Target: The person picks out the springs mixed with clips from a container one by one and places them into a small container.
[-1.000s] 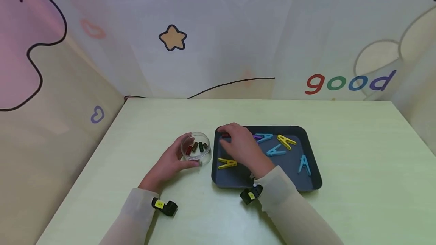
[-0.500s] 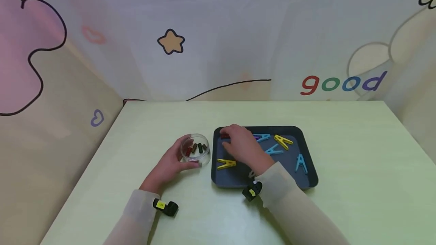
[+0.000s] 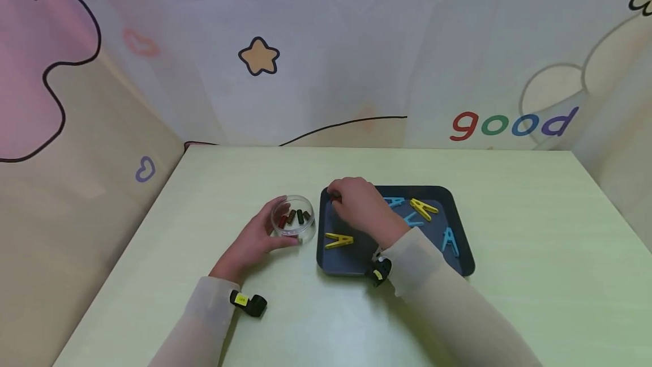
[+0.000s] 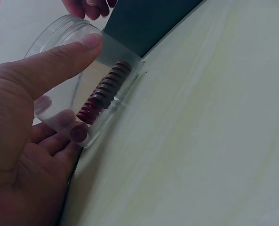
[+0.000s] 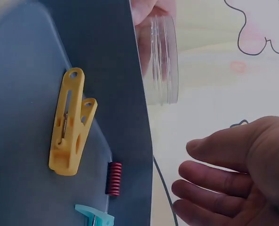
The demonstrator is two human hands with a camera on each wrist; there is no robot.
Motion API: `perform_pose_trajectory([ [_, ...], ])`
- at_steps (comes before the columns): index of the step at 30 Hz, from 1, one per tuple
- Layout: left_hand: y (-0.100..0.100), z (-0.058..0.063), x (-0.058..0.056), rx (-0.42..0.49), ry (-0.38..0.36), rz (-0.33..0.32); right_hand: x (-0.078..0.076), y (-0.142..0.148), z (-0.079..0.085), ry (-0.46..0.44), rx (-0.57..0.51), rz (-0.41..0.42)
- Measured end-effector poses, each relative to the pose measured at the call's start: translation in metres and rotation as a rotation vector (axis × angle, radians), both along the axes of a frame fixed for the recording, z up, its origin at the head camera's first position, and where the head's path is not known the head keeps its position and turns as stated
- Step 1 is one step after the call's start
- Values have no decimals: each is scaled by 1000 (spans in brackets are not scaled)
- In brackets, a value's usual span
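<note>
My left hand [image 3: 254,239] grips a clear round plastic jar [image 3: 307,235] on the table, thumb on the near side and fingers behind. Several short coil springs [image 4: 104,89], red and dark, lie inside it. My right hand [image 3: 364,205] is over the far left corner of a dark grey tray [image 3: 331,262]. In the right wrist view its thumb and loosely bent fingers stand apart with nothing between them. A red spring [image 5: 114,179] lies in the tray by its wall, close to that hand. Also in the tray is a yellow clothespin [image 5: 68,127].
More clothespins lie in the tray: a yellow one [image 3: 424,208] and a blue one [image 3: 394,201] at the far side, another blue clothespin [image 3: 450,241] at the right. The pale table [image 3: 530,242] reaches back to a printed cloth backdrop [image 3: 331,44].
My right hand has shifted slightly at the far left corner of the tray and now covers the purple piece seen before. My left hand keeps its grip on the jar.
</note>
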State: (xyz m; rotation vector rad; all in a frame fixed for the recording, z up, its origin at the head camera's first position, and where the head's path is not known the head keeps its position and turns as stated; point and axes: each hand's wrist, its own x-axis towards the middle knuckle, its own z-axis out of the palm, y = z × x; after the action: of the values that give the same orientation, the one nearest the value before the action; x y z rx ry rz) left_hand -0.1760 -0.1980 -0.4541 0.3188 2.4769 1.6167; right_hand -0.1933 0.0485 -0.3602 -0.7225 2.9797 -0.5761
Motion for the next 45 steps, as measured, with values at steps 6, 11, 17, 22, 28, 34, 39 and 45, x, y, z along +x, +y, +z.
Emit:
perform_pose_trajectory([
  [6, 0, 1, 0, 0, -10, -1, -9, -1, 3, 1, 82, 51],
  [11, -1, 0, -1, 1, -6, -1, -18, -2, 5, -66, 137, 73],
  [17, -3, -1, -1, -7, -8, -2, -27, -5, 1, -110, 177, 89],
  [22, -3, 0, 0, -5, 6, -3, -34, -6, -3, -130, 205, 103],
  [28, -2, 2, 0, -19, -3, 7, -38, -7, -8, -144, 226, 134],
  [34, -1, 3, 1, -35, -7, 4, -40, -9, -16, -166, 212, 128],
  [39, -2, 2, 1, -31, -2, 8, -41, -12, -20, -175, 208, 108],
  [45, -3, 1, 0, -16, -4, 8, -39, -13, -23, -189, 230, 79],
])
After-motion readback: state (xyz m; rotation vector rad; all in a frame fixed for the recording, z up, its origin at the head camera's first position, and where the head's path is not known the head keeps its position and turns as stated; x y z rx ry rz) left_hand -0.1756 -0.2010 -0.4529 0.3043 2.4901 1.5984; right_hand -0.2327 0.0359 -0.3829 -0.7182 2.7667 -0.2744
